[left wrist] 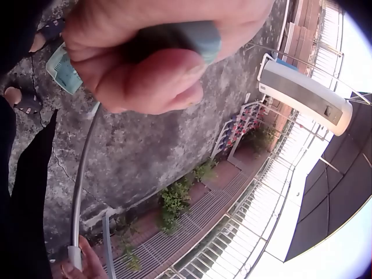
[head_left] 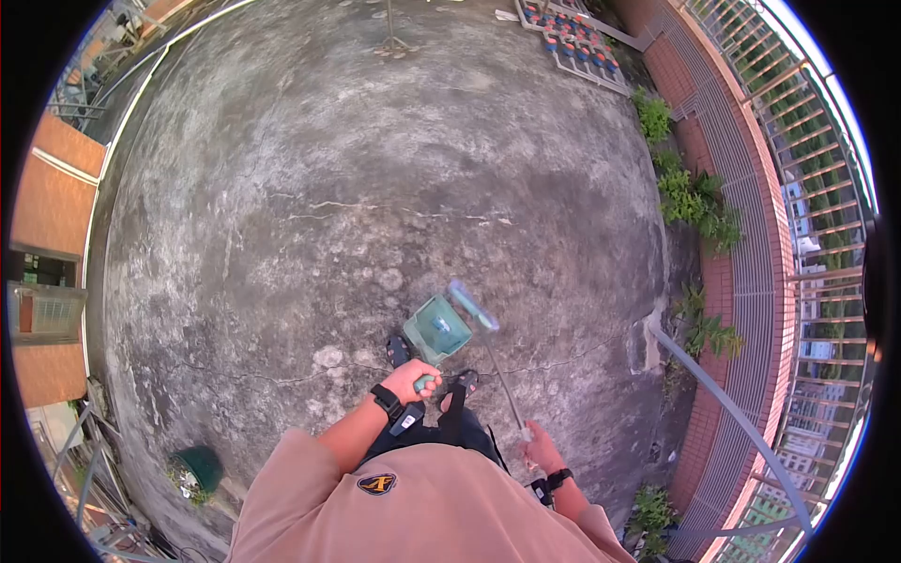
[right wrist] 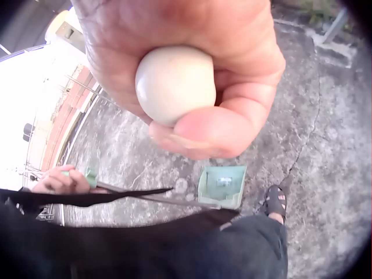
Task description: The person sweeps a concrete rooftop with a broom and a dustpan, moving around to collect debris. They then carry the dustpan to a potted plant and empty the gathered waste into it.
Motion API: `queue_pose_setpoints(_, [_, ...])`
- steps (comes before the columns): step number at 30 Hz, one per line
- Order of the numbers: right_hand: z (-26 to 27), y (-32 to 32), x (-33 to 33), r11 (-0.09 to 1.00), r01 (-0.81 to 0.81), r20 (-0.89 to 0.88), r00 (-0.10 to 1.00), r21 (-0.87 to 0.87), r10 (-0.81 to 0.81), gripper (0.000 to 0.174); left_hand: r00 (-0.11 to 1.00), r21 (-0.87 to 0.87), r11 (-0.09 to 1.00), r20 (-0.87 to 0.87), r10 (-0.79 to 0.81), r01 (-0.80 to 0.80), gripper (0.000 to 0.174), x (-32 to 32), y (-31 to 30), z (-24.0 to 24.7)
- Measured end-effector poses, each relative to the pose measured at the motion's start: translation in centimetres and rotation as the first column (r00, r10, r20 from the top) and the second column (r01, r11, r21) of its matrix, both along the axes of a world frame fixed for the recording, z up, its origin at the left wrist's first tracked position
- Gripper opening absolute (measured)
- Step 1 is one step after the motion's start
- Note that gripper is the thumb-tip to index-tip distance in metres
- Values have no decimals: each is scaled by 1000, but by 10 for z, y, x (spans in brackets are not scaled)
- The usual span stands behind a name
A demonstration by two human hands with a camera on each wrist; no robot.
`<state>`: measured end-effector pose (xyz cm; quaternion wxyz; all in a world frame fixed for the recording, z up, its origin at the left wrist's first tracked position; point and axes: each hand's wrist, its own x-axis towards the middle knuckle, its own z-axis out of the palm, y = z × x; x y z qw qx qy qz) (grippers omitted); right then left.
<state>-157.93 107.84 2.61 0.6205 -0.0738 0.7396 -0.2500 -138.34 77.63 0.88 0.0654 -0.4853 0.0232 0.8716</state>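
My left hand [head_left: 413, 382] grips the green handle [head_left: 425, 383] of a long-handled dustpan [head_left: 427, 349], whose green pan lies on the concrete by my feet, with something pale blue and white inside. In the left wrist view, curled fingers [left wrist: 151, 81] wrap the handle end [left wrist: 203, 40]. My right hand [head_left: 542, 448] holds the broom's thin pole [head_left: 507, 385]; the blurred, light-blue broom head [head_left: 473, 305] is just right of the pan. The right wrist view has those fingers round the pole's rounded white end [right wrist: 175, 86], with the pan [right wrist: 222, 185] below.
Sandalled feet [head_left: 398, 351] stand close to the pan. A dark green bucket [head_left: 197, 467] is at the lower left. Plants [head_left: 694, 199], a brick wall with railings and a curved metal pole [head_left: 741, 422] line the right side. A rack of blue and red items [head_left: 580, 42] lies at the upper right.
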Motion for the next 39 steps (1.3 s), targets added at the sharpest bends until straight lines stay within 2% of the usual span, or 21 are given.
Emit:
queue_pose_setpoints(7, [-37,-136,-87,990,-45,-264,965,-135,8,60,998,49,998,-41,51,-49,8,7,-25,0])
queue_pose_setpoints(10, [-46,-197,-102,988,-153,-347,929,-38,131,61,993,62,993,-51,104,-101,9,9,-40,-8])
queue_pose_setpoints(13, [-74,-213,-81,983,-181,-398,902,8,169,61,993,35,994,-48,107,-105,9,11,-53,-9])
queue_pose_setpoints(14, [-163,-171,-88,877,-478,-674,665,-51,323,60,996,44,995,-25,91,-90,9,10,-59,-5])
queue_pose_setpoints(16, [-79,-182,-33,961,-265,-275,921,73,275,60,997,52,996,-19,78,-77,9,10,-64,-7])
queue_pose_setpoints(17, [-89,-154,-17,927,-376,-343,870,4,354,61,997,60,995,-28,76,-74,9,11,-65,-10])
queue_pose_setpoints(18, [-89,-131,-1,871,-483,-335,809,86,482,64,997,46,997,-43,64,-62,9,13,-68,-12])
queue_pose_setpoints(20, [-29,-123,28,924,-327,-72,935,200,346,74,997,11,998,-58,54,-54,10,10,-76,-11])
queue_pose_setpoints(21, [-39,-96,33,889,-431,-99,889,151,448,72,997,11,999,-70,45,-44,10,8,-79,-10])
queue_pose_setpoints(22, [-12,-101,42,878,-412,-17,903,244,429,69,998,-7,999,-51,40,-40,9,7,-83,-9])
queue_pose_setpoints(23, [-23,-85,41,884,-399,-25,909,246,417,69,999,-25,999,-30,33,-34,9,6,-87,-8])
queue_pose_setpoints(25, [-19,-69,48,749,-650,-295,746,-131,597,64,999,-11,1000,-38,26,-26,9,10,-94,-4])
queue_pose_setpoints(26, [-20,-64,44,800,-596,-132,790,66,599,60,998,-14,999,-46,33,-33,8,11,-95,-6])
queue_pose_setpoints(27, [-6,-76,44,808,-586,-138,796,66,589,60,998,-18,999,-54,40,-41,8,13,-97,-8])
queue_pose_setpoints(29, [10,-91,42,895,-378,21,923,236,384,43,999,-29,999,-44,25,-26,9,15,-99,-10])
queue_pose_setpoints(30, [9,-90,41,898,-372,21,926,234,378,43,998,8,999,-55,33,-33,9,16,-99,-11])
queue_pose_setpoints(32, [4,-86,38,958,-158,81,986,237,143,35,994,46,997,-88,66,-63,9,22,-97,-11])
queue_pose_setpoints(33, [0,-83,32,961,-151,84,987,232,135,35,995,40,998,-84,58,-55,9,21,-96,-9])
queue_pose_setpoints(35, [-6,-71,17,984,-57,137,990,167,34,51,998,34,999,-43,37,-35,9,15,-93,-4])
queue_pose_setpoints(37, [0,-69,2,985,-28,126,992,170,6,52,1000,14,1000,-26,13,-13,10,5,-92,10])
queue_pose_setpoints(39, [11,-74,-19,980,176,65,981,95,-182,44,998,-21,999,-40,-43,42,10,-7,-93,17])
